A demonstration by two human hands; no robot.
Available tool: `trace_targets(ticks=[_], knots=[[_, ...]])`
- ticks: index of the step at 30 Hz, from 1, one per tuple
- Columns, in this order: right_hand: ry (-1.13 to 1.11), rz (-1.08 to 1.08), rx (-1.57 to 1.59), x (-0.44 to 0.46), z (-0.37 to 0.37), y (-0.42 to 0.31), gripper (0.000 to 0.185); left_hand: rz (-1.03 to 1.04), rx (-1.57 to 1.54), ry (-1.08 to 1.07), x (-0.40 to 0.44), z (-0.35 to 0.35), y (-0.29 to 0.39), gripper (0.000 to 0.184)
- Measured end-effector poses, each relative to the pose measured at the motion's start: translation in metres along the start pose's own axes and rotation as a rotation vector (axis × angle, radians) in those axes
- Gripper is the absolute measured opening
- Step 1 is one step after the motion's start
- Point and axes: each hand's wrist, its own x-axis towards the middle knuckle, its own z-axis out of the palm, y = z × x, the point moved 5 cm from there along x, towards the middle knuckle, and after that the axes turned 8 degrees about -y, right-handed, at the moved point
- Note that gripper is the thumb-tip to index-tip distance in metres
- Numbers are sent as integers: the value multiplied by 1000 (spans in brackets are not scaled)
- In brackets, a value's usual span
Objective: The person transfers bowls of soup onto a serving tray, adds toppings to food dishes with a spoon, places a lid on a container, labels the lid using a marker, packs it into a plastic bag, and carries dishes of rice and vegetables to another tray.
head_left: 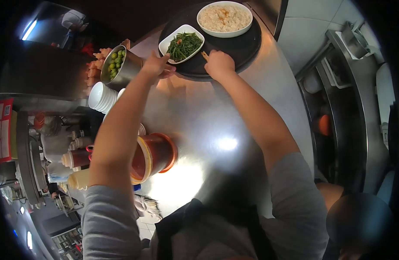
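Note:
A white rounded-square dish [164,45] of cooked green vegetables [184,46] rests on a round black tray [216,51]. My left hand [157,68] grips the dish's near left corner, one finger at the rim and others lower beside it. Just right of the dish, my right hand [220,65] is closed on a small tan stick-like piece [205,56]; most of it is hidden in the fingers. Farther back on the tray stands a white bowl [225,34] heaped with rice topped with brown bits.
Left of my left arm are a metal container [131,65] of green limes, stacked white bowls [102,96] and a red-brown tub [154,156]. Squeeze bottles [78,157] stand farther left. The steel counter [216,117] spans the middle; metal shelving [344,99] is at right.

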Motion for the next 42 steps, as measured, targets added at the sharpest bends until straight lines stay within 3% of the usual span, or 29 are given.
trace_targets(ticks=[1, 3, 5, 7, 8, 10, 11, 12, 13, 15, 19, 20, 23, 24, 27, 30, 32, 34, 38, 40, 42], knots=[[14, -9, 13, -2, -8, 2, 27, 35, 129, -34, -14, -9, 9, 60], [39, -33, 40, -7, -24, 8, 22, 342, 308, -111, -53, -27, 30, 59], [175, -177, 39, -10, -43, 12, 18, 663, 277, -155, -123, -34, 49, 50], [272, -348, 68, -18, -66, 8, 14, 782, 216, -24, -207, -33, 52, 41], [433, -474, 117, -20, -71, 5, 12, 932, 271, 73, -246, -31, 44, 39], [345, -577, 145, -26, -76, -18, 15, 1169, 477, 74, -304, -17, 6, 35], [300, -626, 157, -29, -76, -31, 17, 1255, 411, 81, -319, -1, -30, 36], [264, -704, 248, -32, -71, -43, 22, 1124, 627, -15, -331, 17, -57, 41], [234, -719, 254, -32, -66, -55, 23, 1057, 570, -73, -332, 35, -89, 44], [174, -748, 266, -34, -58, -76, 25, 801, 603, -32, -336, 59, -165, 47], [168, -726, 175, -16, -35, -91, 24, 568, 536, 78, -356, 83, -275, 61], [117, -719, 92, -9, -24, -92, 39, 471, 580, 118, -361, 89, -300, 60], [221, -765, 122, -20, -12, -83, 64, 526, 730, 117, -365, 92, -316, 58], [280, -692, 71, -29, -13, -79, 81, 534, 745, 120, -365, 92, -316, 56], [489, -541, 229, -86, -20, -52, 71, 555, 707, 124, -367, 91, -313, 56], [598, -469, 444, -159, 26, 0, 39, 585, 694, 140, -369, 91, -313, 55], [569, -401, 576, -220, 75, 25, 26, 587, 697, 141, -369, 91, -311, 55], [371, -352, 659, -286, 99, 19, 24, 600, 694, 159, -374, 91, -306, 56], [-46, -590, 617, -383, 140, -9, 20, 634, 692, 167, -379, 93, -303, 56], [-63, -627, 517, -418, 145, -26, 16, 624, 686, 141, -378, 93, -309, 56], [16, -843, 307, -427, 167, -29, 14, 722, 649, 157, -384, 89, -305, 53]])
